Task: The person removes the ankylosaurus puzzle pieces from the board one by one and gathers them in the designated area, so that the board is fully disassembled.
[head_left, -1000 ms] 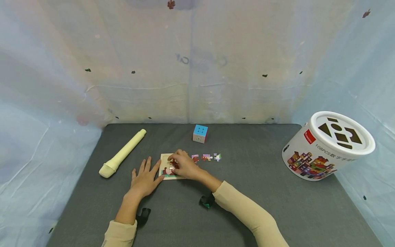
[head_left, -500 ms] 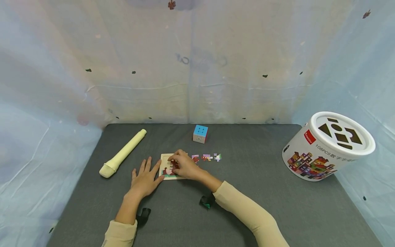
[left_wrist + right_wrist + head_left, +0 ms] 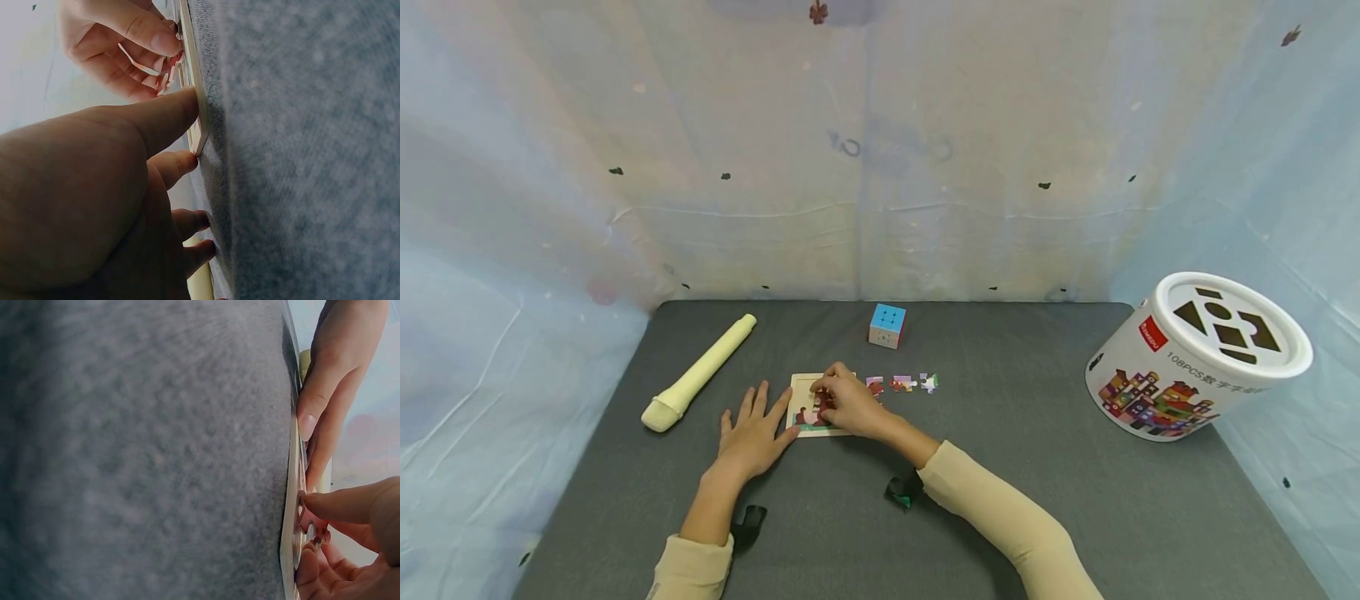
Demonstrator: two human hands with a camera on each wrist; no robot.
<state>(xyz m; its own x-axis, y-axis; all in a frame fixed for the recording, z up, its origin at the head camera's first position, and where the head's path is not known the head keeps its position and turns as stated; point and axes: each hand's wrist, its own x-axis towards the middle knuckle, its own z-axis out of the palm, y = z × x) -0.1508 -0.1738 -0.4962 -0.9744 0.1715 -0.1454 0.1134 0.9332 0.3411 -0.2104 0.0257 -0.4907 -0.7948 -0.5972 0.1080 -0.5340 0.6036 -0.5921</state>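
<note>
A small wooden jigsaw board (image 3: 802,393) with a pale frame lies flat on the dark table, partly filled with reddish-brown and pink picture pieces. My left hand (image 3: 751,440) rests at its left side with fingers spread; the thumb (image 3: 178,112) presses on the frame's near edge and the index fingertip touches its corner. Over the board, my right hand (image 3: 855,407) pinches a pinkish-red puzzle piece (image 3: 314,520), which stands tilted above the picture in the right wrist view. The right hand hides the board's right part. Three loose puzzle pieces (image 3: 902,383) lie in a row to the right.
A blue-topped puzzle cube (image 3: 887,325) stands behind the loose pieces. Left of the board lies a pale yellow toy microphone (image 3: 700,371). A large white tub (image 3: 1172,367) with shape holes in its lid stands at the right edge. A pale curtain hangs behind the table.
My right fingertips shift very slightly over the board with the puzzle piece. The left hand and the loose pieces stay where they were.
</note>
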